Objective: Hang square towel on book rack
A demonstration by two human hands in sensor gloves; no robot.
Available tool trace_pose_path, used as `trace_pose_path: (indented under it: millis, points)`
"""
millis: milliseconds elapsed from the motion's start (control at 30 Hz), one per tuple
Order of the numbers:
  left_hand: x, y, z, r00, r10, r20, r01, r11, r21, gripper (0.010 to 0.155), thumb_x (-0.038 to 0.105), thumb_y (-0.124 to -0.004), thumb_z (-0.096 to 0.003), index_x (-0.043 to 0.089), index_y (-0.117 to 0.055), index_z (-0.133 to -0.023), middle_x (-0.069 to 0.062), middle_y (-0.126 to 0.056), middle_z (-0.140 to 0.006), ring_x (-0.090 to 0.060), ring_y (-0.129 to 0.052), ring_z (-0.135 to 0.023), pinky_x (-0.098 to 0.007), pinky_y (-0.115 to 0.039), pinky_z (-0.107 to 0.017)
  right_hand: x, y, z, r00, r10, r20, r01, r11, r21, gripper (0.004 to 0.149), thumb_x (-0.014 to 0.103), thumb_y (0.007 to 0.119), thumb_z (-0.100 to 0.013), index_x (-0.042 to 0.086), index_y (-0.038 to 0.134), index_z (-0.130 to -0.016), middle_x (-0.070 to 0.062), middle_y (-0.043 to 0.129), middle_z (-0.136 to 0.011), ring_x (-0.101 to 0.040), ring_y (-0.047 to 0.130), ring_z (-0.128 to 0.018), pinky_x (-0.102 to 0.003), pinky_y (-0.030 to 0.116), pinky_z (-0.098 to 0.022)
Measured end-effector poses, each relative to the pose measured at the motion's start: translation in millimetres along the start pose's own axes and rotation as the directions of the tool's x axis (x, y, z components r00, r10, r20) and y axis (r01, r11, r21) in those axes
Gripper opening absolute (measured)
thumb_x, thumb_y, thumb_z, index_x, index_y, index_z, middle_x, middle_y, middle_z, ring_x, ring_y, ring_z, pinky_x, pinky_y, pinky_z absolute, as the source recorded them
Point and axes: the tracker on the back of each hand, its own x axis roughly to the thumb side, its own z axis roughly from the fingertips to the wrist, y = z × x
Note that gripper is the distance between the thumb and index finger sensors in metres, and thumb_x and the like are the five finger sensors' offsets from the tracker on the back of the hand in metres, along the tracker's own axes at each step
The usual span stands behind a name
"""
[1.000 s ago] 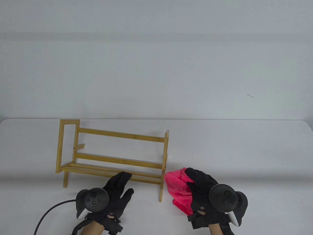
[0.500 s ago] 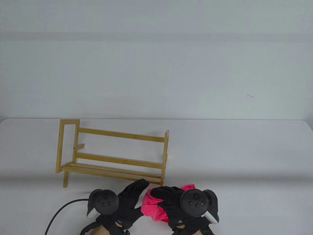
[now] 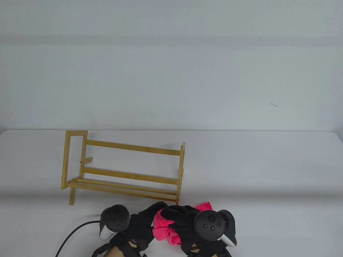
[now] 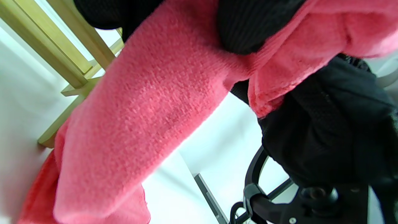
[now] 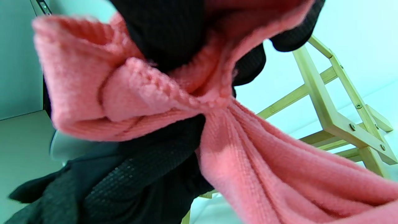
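Counts on the table

One wooden book rack (image 3: 123,167), one pink square towel (image 3: 164,227), two gloved hands, left hand (image 3: 140,225) and right hand (image 3: 185,222), two trackers, one black cable (image 3: 70,235).

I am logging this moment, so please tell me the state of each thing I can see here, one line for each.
Towel: bunched, off the rack, held between both hands.
Rack: upright on the table, bars bare.
Left hand: touches the towel; grip unclear.
Right hand: grips the towel.
Cable: lies on the table by the left hand.
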Motion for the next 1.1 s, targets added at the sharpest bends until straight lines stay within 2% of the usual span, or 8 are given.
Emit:
trace_pose_path:
  millis: [200,367,700,900,1100]
  points:
    - [-6,3,2,0.997,0.071,-0.022,-0.070,0.997,0.027,0.067,0.037,-0.078,-0.0536,0.011,-0.044,-0.105,-0.015,-0.077,-0.087,-0.034,-0.083,-0.077,-0.055,-0.067,-0.062,-10,-3,1,0.999,-0.017,-0.043,0.013,0.996,-0.090,0.048,0.031,0.080,-0.045,0.026,0.068,-0.091,-0.002,0.076,-0.091,-0.025,0.087,-0.078,-0.049,0.063,-0.064]
    - [-10,8,3,0.994,0.103,-0.043,-0.100,0.993,0.063,0.065,0.038,-0.077,-0.0541,0.011,-0.047,-0.105,-0.015,-0.079,-0.085,-0.033,-0.085,-0.075,-0.055,-0.069,-0.060,-20,-12,4,0.995,-0.043,-0.092,0.028,0.987,-0.160,0.057,0.038,0.078,-0.045,0.025,0.058,-0.097,-0.003,0.068,-0.096,-0.026,0.080,-0.084,-0.050,0.058,-0.067]
    - [-16,26,10,0.974,0.222,-0.055,-0.205,0.953,0.222,0.065,0.039,-0.077,-0.0543,0.010,-0.048,-0.104,-0.015,-0.079,-0.084,-0.033,-0.086,-0.074,-0.055,-0.069,-0.060,-61,-32,13,0.966,0.002,-0.259,-0.070,0.965,-0.255,0.066,0.045,0.076,-0.045,0.023,0.047,-0.101,-0.005,0.055,-0.102,-0.030,0.067,-0.093,-0.053,0.049,-0.072]
    - [-16,41,14,0.967,0.248,-0.052,-0.220,0.923,0.315,0.065,0.039,-0.077,-0.0543,0.010,-0.048,-0.104,-0.015,-0.079,-0.084,-0.034,-0.086,-0.074,-0.055,-0.069,-0.060,-93,-37,19,0.914,0.074,-0.399,-0.170,0.962,-0.211,0.066,0.045,0.075,-0.046,0.023,0.046,-0.101,-0.005,0.053,-0.103,-0.031,0.064,-0.094,-0.054,0.047,-0.072]
    - [-14,63,16,0.966,0.259,-0.022,-0.226,0.879,0.420,0.065,0.039,-0.078,-0.0544,0.009,-0.049,-0.104,-0.015,-0.080,-0.084,-0.034,-0.086,-0.074,-0.055,-0.069,-0.060,-113,-35,22,0.872,0.065,-0.485,-0.164,0.973,-0.165,0.068,0.045,0.075,-0.046,0.022,0.043,-0.102,-0.006,0.051,-0.103,-0.031,0.063,-0.095,-0.054,0.047,-0.072]
